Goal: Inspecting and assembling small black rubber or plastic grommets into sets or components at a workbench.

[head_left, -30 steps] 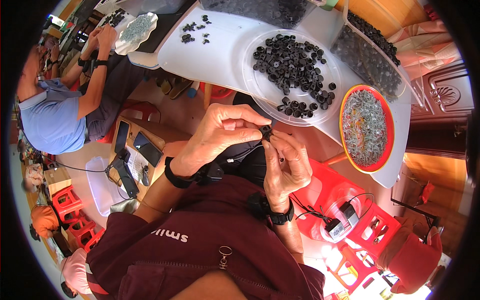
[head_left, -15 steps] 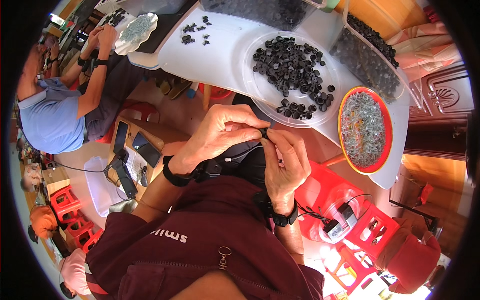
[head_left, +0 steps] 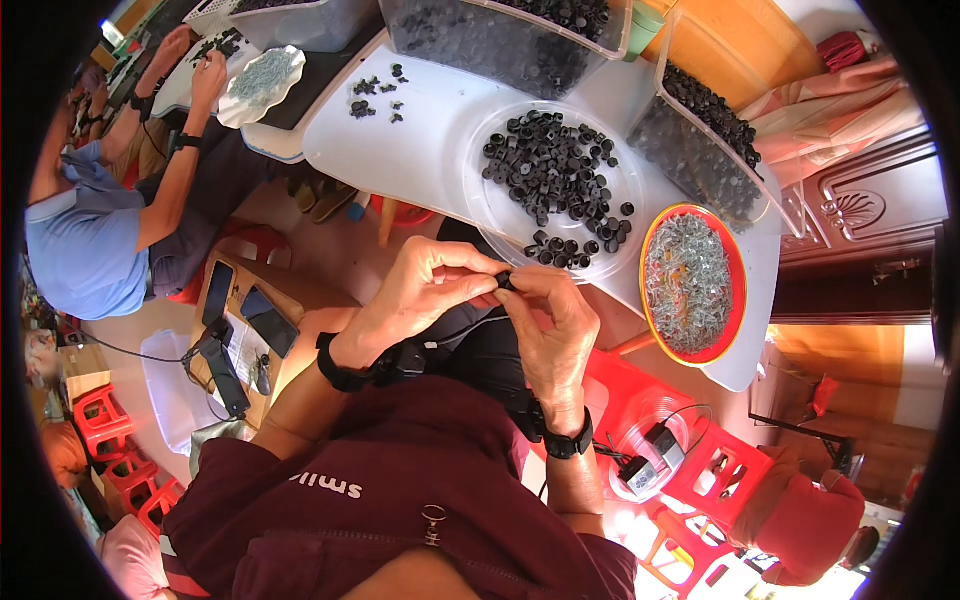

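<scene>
Between the fingertips of both hands is a small round black plastic part (head_left: pixel 506 280). My left hand (head_left: pixel 425 290) pinches it from one side with thumb and index finger. From the other side my right hand (head_left: pixel 553 325) grips it too, so much of the part is hidden. Just beyond the hands, a round clear plastic tray (head_left: pixel 475 215) holds a heap of black caps (head_left: pixel 550 165). To its right a red bowl with a yellow rim (head_left: pixel 738 290) is full of small clear and silvery pieces (head_left: pixel 690 280).
On the white table (head_left: pixel 335 145) lie several small black parts (head_left: pixel 375 90). Clear bins of black parts (head_left: pixel 500 50) stand at the back and right. Red stools (head_left: pixel 715 480) and a power strip (head_left: pixel 640 475) are at lower right. A person in blue (head_left: pixel 95 240) works at left.
The whole view has shifted, so the table and tray appear lower and further left. Both hands still pinch the small black part, with the fingers slightly rearranged. The person in blue has parted their hands.
</scene>
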`<state>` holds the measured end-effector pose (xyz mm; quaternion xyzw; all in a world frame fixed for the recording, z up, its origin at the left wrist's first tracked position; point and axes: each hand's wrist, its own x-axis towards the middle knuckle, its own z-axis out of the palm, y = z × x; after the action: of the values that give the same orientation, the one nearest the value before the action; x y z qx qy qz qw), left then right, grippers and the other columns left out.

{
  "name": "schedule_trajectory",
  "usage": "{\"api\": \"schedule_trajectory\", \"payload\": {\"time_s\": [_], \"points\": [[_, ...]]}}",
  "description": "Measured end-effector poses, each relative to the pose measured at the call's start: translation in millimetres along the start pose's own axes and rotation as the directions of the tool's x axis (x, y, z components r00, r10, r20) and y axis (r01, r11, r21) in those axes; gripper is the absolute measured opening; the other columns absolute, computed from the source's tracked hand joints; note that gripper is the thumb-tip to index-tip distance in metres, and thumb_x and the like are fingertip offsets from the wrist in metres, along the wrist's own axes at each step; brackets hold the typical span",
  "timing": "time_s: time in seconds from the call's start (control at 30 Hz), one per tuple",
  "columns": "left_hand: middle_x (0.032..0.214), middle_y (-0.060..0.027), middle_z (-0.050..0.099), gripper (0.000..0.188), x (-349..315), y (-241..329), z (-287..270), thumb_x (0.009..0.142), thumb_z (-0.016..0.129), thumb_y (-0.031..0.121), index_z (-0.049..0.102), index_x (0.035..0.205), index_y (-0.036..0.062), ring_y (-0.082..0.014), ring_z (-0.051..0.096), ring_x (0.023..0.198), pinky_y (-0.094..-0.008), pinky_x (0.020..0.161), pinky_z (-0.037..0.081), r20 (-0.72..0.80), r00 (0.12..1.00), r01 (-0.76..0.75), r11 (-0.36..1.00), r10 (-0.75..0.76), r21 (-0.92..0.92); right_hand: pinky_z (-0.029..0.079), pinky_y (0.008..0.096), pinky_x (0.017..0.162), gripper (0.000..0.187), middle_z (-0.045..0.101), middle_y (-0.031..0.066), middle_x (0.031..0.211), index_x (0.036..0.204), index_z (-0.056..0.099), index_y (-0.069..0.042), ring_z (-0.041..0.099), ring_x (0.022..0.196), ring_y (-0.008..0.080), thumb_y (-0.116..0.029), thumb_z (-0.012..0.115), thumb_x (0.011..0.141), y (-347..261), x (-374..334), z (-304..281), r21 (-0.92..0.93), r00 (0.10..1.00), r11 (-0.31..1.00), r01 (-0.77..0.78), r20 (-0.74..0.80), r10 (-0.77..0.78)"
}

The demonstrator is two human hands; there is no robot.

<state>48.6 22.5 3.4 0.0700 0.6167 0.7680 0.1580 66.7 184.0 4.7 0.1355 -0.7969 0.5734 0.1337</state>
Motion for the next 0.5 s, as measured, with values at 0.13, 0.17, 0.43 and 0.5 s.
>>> {"api": "schedule_trajectory", "payload": {"time_s": [0.13, 0.17, 0.43, 0.5], "points": [[0.087, -0.0098, 0.062, 0.018, -1, -7, 0, 0.084, 0.058, 0.002, 0.062, 0.100, -0.0071, -0.0163, 0.064, 0.077, -0.0260, 0.071, 0.053, -0.024, 0.999, -0.035, 0.997, 0.037, 0.069, 0.051, 0.0248, 0.063, 0.017, 0.061, 0.0094, 0.085, 0.085, 0.057, -0.001, 0.062, 0.073, 0.0151, 0.005, 0.067, 0.073, 11, -2, 1, 0.131, 0.991, 0.983, -0.130, 0.035, 0.126], [0.087, -0.0095, 0.062, 0.018, -1, -8, 0, 0.083, 0.059, 0.001, 0.062, 0.100, -0.0068, -0.0161, 0.064, 0.077, -0.0256, 0.071, 0.053, -0.016, 0.999, -0.043, 0.998, 0.044, 0.055, 0.051, 0.0238, 0.063, 0.018, 0.060, 0.0085, 0.084, 0.085, 0.057, -0.001, 0.061, 0.072, 0.0134, 0.005, 0.067, 0.072, 14, -1, 0, 0.212, 0.982, 0.959, -0.190, 0.062, 0.181], [0.081, -0.0075, 0.062, 0.015, 0, -13, 1, 0.084, 0.056, -0.003, 0.063, 0.097, -0.0049, -0.0106, 0.061, 0.073, -0.0222, 0.067, 0.053, -0.028, 0.997, -0.078, 0.997, 0.078, -0.012, 0.044, 0.0213, 0.056, 0.017, 0.056, 0.0043, 0.078, 0.081, 0.058, -0.002, 0.056, 0.066, 0.0086, 0.003, 0.070, 0.070, 14, 3, 4, 0.292, 0.951, 0.905, -0.309, 0.122, 0.285], [0.082, -0.0077, 0.062, 0.015, 0, -16, 0, 0.085, 0.055, -0.003, 0.063, 0.097, -0.0051, -0.0110, 0.061, 0.073, -0.0226, 0.067, 0.053, -0.026, 0.996, -0.085, 0.996, 0.086, 0.013, 0.043, 0.0213, 0.055, 0.017, 0.056, 0.0038, 0.077, 0.080, 0.058, -0.002, 0.055, 0.064, 0.0085, 0.003, 0.070, 0.069, 16, 2, 7, 0.259, 0.959, 0.924, -0.282, 0.096, 0.266]]}}
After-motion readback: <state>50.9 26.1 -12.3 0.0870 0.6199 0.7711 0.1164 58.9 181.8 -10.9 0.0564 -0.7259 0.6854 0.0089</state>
